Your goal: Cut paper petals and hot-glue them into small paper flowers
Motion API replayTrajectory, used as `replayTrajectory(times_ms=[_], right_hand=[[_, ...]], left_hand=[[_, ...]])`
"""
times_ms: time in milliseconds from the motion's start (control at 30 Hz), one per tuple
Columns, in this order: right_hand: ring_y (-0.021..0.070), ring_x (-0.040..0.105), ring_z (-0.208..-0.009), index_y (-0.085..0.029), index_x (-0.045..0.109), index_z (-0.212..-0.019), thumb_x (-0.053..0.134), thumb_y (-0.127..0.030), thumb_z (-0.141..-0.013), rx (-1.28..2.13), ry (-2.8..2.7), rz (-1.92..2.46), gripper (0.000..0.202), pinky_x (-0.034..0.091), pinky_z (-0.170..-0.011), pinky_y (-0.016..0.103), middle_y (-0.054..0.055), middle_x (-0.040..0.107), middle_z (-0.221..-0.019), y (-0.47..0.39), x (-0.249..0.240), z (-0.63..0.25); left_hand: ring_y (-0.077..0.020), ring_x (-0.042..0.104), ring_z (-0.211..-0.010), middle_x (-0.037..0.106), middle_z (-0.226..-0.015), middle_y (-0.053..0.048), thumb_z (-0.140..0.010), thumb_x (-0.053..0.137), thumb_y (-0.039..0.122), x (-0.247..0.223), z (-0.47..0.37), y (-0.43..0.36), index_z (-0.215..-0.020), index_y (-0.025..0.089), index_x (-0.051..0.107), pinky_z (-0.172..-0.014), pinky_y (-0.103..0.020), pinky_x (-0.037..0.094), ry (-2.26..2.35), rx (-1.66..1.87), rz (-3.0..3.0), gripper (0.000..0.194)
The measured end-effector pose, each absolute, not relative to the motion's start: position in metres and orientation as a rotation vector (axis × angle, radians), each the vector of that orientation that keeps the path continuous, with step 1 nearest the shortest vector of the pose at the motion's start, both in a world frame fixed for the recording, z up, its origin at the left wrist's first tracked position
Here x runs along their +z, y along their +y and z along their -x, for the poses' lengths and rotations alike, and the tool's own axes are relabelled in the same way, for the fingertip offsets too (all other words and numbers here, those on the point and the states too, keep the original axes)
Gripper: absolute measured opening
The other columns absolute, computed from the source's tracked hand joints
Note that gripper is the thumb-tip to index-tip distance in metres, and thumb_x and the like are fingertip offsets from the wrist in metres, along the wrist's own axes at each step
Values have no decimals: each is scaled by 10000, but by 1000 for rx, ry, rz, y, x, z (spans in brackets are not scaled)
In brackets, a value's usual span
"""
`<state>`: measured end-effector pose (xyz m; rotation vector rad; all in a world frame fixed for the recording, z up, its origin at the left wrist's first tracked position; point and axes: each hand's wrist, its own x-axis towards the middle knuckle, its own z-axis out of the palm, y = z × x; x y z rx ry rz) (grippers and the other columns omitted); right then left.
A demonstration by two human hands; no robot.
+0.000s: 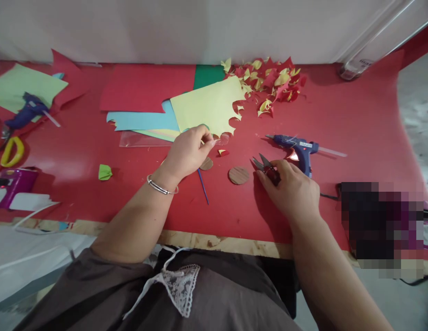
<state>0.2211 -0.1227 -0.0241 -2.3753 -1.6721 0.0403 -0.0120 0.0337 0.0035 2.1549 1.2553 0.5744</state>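
Note:
My left hand (191, 149) is pinched near the lower edge of a yellow paper sheet (207, 105); whatever lies between its fingertips is too small to name. My right hand (292, 186) grips small dark scissors (267, 169), whose blades are parted and point up and left. Between the hands lies a round brown disc (238, 175). A second disc (207, 163) is partly covered by my left hand, with a thin blue stick (203, 186) below it. A small red and yellow scrap (222, 152) sits just right of my left fingertips.
A blue glue gun (297, 147) lies beyond my right hand. Cut paper pieces (269, 80) are heaped at the back. Red paper (141, 87) and blue paper (141, 121) lie behind my left hand. Another glue gun (26, 111), yellow-handled scissors (12, 151) and a purple box (19, 186) are at left.

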Motion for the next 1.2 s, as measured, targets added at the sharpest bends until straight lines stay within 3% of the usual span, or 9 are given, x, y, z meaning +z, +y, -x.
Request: replayTrajectory(times_ms=[200, 333, 467, 667, 967, 1200], right_hand=[[246, 674, -811, -209, 738, -1040, 662, -576, -998, -199, -1732, 2273, 377, 236, -579, 317, 102, 773, -1009, -127, -16, -225], [211, 694, -740, -225, 727, -1115, 670, -428, -1038, -294, -1785, 1877, 225, 455, -638, 343, 74, 782, -938, -123, -3, -220], [214, 743, -844, -263, 716, -1166, 682, -278, -1032, -363, -2042, 1508, 139, 539, -742, 343, 65, 803, -998, -110, 8, -209], [159, 686, -746, -276, 709, -1167, 682, -213, -1025, -448, -2201, 1285, 157, 478, -641, 306, 24, 795, -935, -88, 5, -197], [152, 695, -747, -279, 763, -1060, 655, -200, -1034, -299, -2185, 1295, 136, 498, -632, 294, 26, 809, -949, -78, -8, -198], [170, 739, -770, -274, 781, -1083, 645, -200, -1033, -158, -2096, 1233, 163, 601, -698, 301, 44, 803, -947, -78, -11, -198]], left_hand=[[-105, 547, -551, 699, -706, -23, -884, 791, 221, 1, 9, 22, -811, 202, 654, -539, -295, 431, 936, 807, -1393, 156], [-118, 636, -583, 756, -786, -44, -770, 932, 336, 2, 0, 9, -877, 212, 654, -471, -245, 385, 864, 781, -1034, 323], [-148, 758, -724, 737, -789, -17, -713, 972, 310, 5, -11, -3, -875, 196, 625, -563, -228, 510, 842, 841, -908, 400], [-136, 761, -752, 697, -762, 31, -688, 986, 317, -5, -23, -14, -885, 190, 593, -740, -273, 629, 808, 956, -804, 457], [-154, 775, -761, 733, -764, 28, -671, 1003, 309, -7, -30, -15, -902, 197, 582, -742, -297, 638, 834, 985, -704, 494], [-142, 748, -765, 713, -767, 32, -673, 997, 362, -13, -32, -17, -888, 210, 568, -756, -294, 615, 845, 969, -764, 503]])
